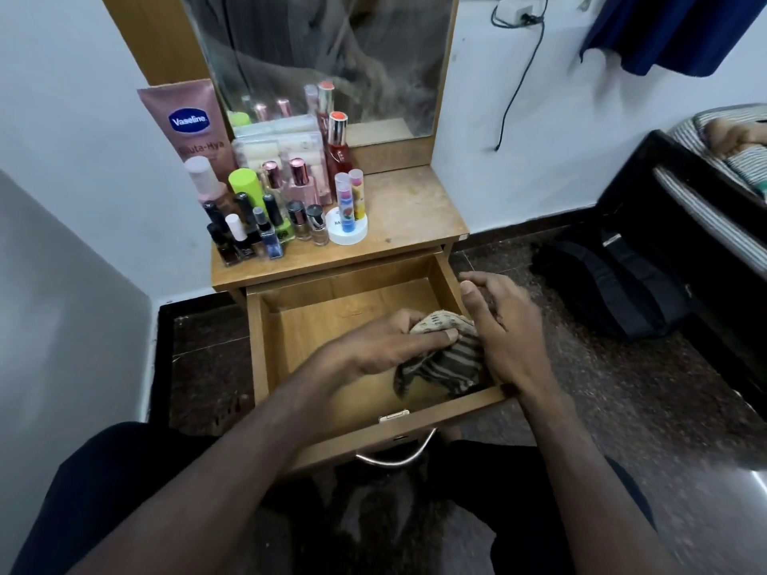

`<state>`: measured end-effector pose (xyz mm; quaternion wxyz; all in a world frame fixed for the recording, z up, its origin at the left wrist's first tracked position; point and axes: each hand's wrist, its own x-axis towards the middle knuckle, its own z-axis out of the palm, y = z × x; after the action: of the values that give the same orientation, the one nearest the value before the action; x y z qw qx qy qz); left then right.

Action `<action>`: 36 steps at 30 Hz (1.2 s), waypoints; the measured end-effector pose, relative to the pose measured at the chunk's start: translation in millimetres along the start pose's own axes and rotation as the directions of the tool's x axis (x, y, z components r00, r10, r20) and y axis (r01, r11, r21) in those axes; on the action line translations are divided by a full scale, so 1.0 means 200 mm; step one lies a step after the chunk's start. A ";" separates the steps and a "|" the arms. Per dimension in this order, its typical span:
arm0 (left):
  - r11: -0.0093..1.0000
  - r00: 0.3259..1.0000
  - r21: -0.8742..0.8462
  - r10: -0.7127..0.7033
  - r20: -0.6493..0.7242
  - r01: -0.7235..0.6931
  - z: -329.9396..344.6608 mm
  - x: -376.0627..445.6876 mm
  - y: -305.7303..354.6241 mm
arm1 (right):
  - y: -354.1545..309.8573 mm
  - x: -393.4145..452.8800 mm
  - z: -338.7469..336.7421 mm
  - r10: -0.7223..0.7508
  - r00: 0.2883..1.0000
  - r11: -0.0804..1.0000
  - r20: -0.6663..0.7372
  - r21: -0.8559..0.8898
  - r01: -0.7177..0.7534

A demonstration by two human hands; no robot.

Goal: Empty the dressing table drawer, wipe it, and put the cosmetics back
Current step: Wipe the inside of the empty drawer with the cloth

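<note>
Now, on the dressing table top (415,209), your cosmetics (274,209) crowd the left half, out of the drawer (265,346), which stands pulled open below. Your left hand (382,346) pinches the striped cloth (444,359) bunched in its right front corner; your right hand (502,329), fingers loosely spread, touches the cloth's right side

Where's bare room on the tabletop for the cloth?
The tabletop's right half is bare, from the white jar to the right edge, back to the mirror. The left half is crowded with nail polish bottles.
</note>
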<state>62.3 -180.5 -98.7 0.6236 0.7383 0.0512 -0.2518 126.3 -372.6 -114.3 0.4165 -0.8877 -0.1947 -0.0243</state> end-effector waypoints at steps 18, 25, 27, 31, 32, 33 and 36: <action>0.849 0.351 0.525 0.512 -0.784 -0.066 -0.39 -0.39 -0.54 | -0.36 0.03 0.20 -0.006 0.991 0.973 -0.131 -0.231 -0.025; 1.000 0.345 -0.019 -0.024 -0.938 0.018 -0.41 -0.31 -0.63 | -0.38 0.01 0.60 0.230 0.780 0.835 0.582 -0.529 0.149; 1.000 0.381 0.022 0.020 -0.925 0.000 -0.42 -0.30 -0.65 | -0.42 0.03 0.67 0.257 0.783 0.788 0.567 -0.592 0.170; 0.993 0.344 0.110 0.087 -0.935 0.048 -0.42 -0.29 -0.68 | -0.61 0.04 0.83 0.198 0.773 0.687 0.603 -0.648 0.330; 0.990 0.340 0.121 0.091 -0.936 0.068 -0.43 -0.29 -0.68 | -0.65 0.03 0.89 0.148 0.771 0.698 0.620 -0.618 0.363; 0.988 0.337 0.128 0.092 -0.937 0.087 -0.43 -0.29 -0.68 | -0.70 0.03 0.96 0.079 0.779 0.714 0.622 -0.580 0.391; 0.982 0.328 0.130 0.079 -0.941 0.138 -0.43 -0.29 -0.66 | -0.78 0.03 1.07 -0.112 0.833 0.741 0.542 -0.513 0.434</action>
<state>-13.3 -56.2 -183.3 0.4016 0.8009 0.3925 0.2078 49.8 -120.8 -139.1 0.0336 -0.9113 -0.4045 0.0699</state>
